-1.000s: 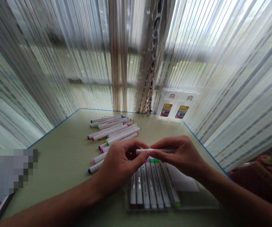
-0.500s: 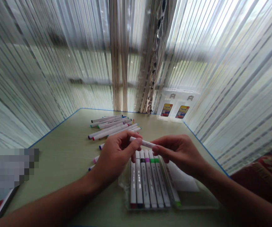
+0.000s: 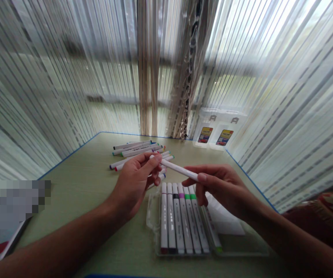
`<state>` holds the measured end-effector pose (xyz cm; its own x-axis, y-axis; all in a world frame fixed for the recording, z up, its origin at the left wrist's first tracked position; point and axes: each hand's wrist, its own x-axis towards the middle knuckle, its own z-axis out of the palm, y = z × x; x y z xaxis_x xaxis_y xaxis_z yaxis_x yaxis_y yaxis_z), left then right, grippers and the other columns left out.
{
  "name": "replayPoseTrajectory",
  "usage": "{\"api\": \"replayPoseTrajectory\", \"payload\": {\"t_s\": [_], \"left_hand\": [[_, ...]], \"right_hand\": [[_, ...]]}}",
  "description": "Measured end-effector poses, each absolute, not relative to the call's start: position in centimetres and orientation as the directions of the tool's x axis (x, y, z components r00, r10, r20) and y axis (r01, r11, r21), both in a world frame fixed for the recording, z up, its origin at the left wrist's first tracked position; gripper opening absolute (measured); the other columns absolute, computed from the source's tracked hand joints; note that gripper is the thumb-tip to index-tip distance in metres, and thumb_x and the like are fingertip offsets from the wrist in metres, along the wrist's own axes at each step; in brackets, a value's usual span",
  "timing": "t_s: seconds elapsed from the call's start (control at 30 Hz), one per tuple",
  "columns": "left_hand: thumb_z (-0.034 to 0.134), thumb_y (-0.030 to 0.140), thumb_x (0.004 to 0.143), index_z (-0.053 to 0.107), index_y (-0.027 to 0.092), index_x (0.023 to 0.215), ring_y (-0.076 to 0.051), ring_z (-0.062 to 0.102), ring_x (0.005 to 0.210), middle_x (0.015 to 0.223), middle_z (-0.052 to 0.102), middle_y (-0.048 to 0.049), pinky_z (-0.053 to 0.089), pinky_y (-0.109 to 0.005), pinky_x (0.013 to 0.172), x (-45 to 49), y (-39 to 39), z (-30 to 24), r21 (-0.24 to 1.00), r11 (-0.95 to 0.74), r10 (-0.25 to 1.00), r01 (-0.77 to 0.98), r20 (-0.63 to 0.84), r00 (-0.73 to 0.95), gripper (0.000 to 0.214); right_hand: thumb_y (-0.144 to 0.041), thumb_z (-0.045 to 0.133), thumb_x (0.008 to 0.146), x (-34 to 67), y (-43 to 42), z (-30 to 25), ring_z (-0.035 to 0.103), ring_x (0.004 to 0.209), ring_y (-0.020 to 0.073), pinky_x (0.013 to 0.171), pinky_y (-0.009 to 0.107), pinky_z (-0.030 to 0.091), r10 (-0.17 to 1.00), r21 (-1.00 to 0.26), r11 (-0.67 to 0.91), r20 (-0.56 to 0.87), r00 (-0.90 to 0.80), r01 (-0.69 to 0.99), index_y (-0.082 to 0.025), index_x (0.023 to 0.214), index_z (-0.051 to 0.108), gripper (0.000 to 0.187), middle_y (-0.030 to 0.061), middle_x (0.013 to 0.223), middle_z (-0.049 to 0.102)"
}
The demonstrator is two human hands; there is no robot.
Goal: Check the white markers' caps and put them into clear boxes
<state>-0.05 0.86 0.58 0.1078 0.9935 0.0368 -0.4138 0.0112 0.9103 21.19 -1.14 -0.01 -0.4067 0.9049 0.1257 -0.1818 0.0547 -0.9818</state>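
A white marker [image 3: 180,169] is held in the air between my two hands, slanting down to the right. My left hand [image 3: 136,179] pinches its upper left end, and my right hand [image 3: 221,183] grips its lower right end between thumb and fingers. Below them lies an open clear plastic case [image 3: 150,216]. Several white markers [image 3: 180,224] with coloured bands lie side by side in its left part. One marker with a light green end [image 3: 214,231] rests in the right part, partly under my right hand.
Several loose markers [image 3: 134,148] lie in a pile at the back of the green table [image 3: 76,185]. A clear case with two labels [image 3: 214,131] stands at the back right. A blurred flat object [image 3: 7,220] is at the left edge. String curtains [image 3: 111,77] hang behind.
My hands have moved apart along the marker, so more of it shows. My left hand has shifted left and slightly up, uncovering the case's upper left part.
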Motion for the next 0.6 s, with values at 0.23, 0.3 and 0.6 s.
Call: {"api": "replayPoseTrajectory", "payload": {"t_s": [0.23,0.3,0.6], "left_hand": [[0.075,0.031,0.082,0.072,0.010,0.093,-0.005,0.048,0.052,0.068,0.059,0.0015,0.042,-0.015,0.045,0.05,0.85,0.43,0.889,0.028,0.995,-0.456,0.020,0.100,0.024],[0.076,0.031,0.080,0.073,0.010,0.092,-0.005,0.049,0.052,0.067,0.059,0.0012,0.042,-0.015,0.045,0.07,0.78,0.50,0.881,0.025,0.995,-0.473,0.024,0.097,0.024],[0.075,0.030,0.082,0.074,0.011,0.087,-0.005,0.046,0.051,0.065,0.056,0.0022,0.042,-0.016,0.045,-0.10,0.59,0.56,0.896,-0.075,0.985,-0.438,0.135,0.108,0.020]], "right_hand": [[-0.026,0.068,0.083,21.07,-1.13,0.41,0.070,0.051,0.0169,0.046,0.024,0.051,0.898,-0.946,-0.119,0.028,-0.440,-0.302,-0.014,0.113,0.074,0.032,0.0156,0.093,0.078],[-0.024,0.066,0.084,21.08,-1.04,0.42,0.071,0.052,0.0172,0.046,0.023,0.051,0.886,-0.936,-0.145,0.021,-0.464,-0.320,-0.014,0.114,0.074,0.033,0.0155,0.094,0.079],[-0.029,0.073,0.085,21.21,-0.98,-0.16,0.065,0.053,0.0119,0.051,0.022,0.052,0.873,-0.977,-0.063,0.046,-0.485,-0.206,-0.014,0.121,0.070,0.039,0.0113,0.084,0.078]]}}
